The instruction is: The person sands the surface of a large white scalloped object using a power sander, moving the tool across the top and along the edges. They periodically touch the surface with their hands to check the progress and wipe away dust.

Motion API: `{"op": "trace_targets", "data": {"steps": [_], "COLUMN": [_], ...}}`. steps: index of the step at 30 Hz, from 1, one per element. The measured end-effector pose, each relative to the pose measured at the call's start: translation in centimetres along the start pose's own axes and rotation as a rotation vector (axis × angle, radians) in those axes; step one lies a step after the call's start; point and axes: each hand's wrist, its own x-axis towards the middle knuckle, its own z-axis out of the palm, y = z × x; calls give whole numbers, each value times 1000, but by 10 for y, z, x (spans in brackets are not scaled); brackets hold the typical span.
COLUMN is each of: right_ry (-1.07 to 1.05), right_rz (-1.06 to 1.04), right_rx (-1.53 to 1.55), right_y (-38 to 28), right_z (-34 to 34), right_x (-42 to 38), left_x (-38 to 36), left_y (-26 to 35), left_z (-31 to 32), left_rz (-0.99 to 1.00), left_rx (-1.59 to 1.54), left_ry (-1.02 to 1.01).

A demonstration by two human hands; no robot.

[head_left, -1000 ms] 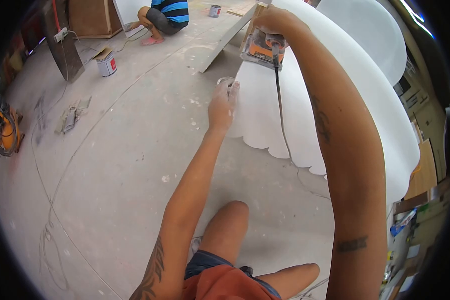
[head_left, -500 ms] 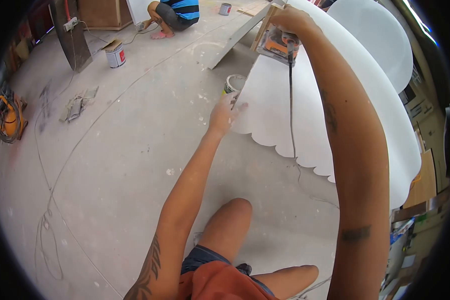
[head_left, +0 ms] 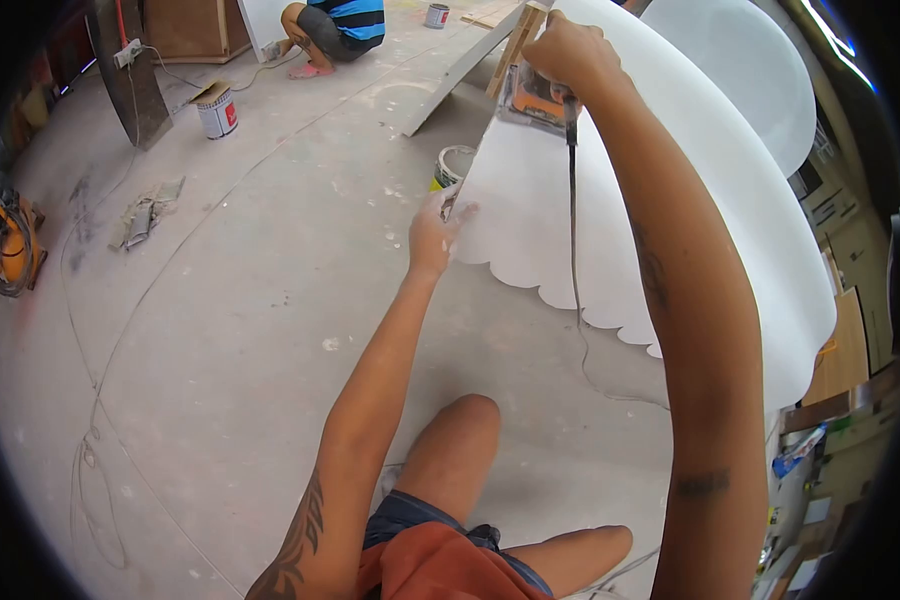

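My right hand (head_left: 575, 55) is wrapped over the top of an orange electric sander (head_left: 536, 100), which rests on a white panel (head_left: 520, 205) with a scalloped lower edge. A dark power cord (head_left: 574, 225) hangs from the sander across the panel. With thumb on the face and fingers at the side edge, my left hand (head_left: 433, 232) grips the panel; white dust coats its fingers. Just beyond that hand stands an open can (head_left: 456, 160), partly hidden by the panel.
A larger curved white piece (head_left: 710, 140) rises at the right. Leftward on the floor are a paint can (head_left: 217, 112), crumpled grey material (head_left: 148, 213), an orange machine (head_left: 10, 245) and trailing cords (head_left: 98, 385). A person (head_left: 335, 40) squats at the back beside a white board.
The sander and my right hand have shifted slightly left in view, as has the whole scene. My left hand keeps its place on the panel's edge.
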Motion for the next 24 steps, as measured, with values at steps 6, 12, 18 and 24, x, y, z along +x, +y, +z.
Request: {"op": "trace_targets", "data": {"steps": [6,12,18,24], "right_ry": [35,104,109,119], "right_rz": [-16,-103,11,-82], "right_rx": [60,10,8,9], "right_y": [-4,-2,11,39], "right_z": [5,8,17,10], "right_x": [-22,-48,-2,-57], "left_x": [2,10,-5,20], "left_y": [-3,7,23,73], "left_z": [1,-6,3,22], "left_rz": [45,-3,130,436], "left_rx": [42,225,326,247], "left_ry": [38,-51,-7,232]}}
